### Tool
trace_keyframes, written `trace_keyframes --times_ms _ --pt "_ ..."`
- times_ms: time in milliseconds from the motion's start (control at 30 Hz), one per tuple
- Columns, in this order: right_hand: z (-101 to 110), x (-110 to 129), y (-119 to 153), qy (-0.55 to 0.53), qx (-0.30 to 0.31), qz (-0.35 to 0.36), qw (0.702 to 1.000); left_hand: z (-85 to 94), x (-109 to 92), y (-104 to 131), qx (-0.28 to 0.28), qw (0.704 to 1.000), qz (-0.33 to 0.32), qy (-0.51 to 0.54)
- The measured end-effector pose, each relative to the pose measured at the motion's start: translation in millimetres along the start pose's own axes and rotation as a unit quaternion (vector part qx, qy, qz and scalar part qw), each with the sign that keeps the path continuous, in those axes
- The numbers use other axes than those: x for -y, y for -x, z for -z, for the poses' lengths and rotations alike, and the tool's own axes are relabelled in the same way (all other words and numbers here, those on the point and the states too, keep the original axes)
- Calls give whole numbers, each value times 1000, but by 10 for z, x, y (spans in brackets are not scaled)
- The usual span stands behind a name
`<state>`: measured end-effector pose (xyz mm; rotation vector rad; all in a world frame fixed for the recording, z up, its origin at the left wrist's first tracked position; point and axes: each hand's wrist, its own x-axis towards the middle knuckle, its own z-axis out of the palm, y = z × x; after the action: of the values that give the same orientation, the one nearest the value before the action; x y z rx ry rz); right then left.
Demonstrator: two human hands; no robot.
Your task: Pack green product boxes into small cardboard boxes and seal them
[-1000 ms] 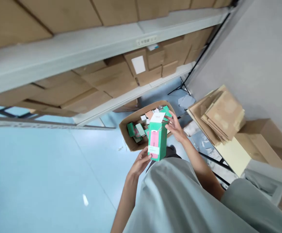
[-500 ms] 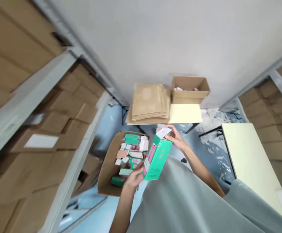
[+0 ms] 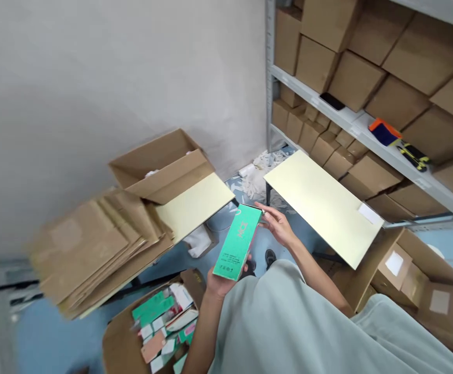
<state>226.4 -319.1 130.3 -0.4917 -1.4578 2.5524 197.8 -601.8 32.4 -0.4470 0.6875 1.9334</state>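
Note:
A green product box [image 3: 239,240] with pale lettering is held tilted in front of my body, its broad green face turned up. My left hand [image 3: 222,283] grips the lower end from beneath, its fingers wrapped round the side. At the far end, my right hand [image 3: 277,227] pinches the upper right corner near the top edge. The white flap is not visible now. Below and left, a large open carton [image 3: 119,332] contains several green, white and pink boxes.
Flattened cardboard sheets [image 3: 82,244] and an open carton [image 3: 164,176] lie on a pale table [image 3: 195,208]. Another pale table [image 3: 320,202] stands right, beside shelving [image 3: 312,96] stacked with cartons. A carton of smaller boxes [image 3: 401,239] is at lower right. Scraps litter the floor.
My view has swung right, bringing the right-hand shelves into sight. The box has turned so its green face points up, and its white top flap no longer shows.

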Motion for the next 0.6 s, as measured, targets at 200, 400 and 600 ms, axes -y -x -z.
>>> trace_keyframes --times_ms 200,400,600 --pt "601 140 -75 -4 -59 67 996 -302 -253 -648 52 994 100 -2" --pt "1047 320 -292 -28 -108 93 989 -678 -678 -1576 93 968 214 -93" --pt "1336 682 -606 0 -172 145 974 -1344 -1009 -2618 180 920 295 -185"
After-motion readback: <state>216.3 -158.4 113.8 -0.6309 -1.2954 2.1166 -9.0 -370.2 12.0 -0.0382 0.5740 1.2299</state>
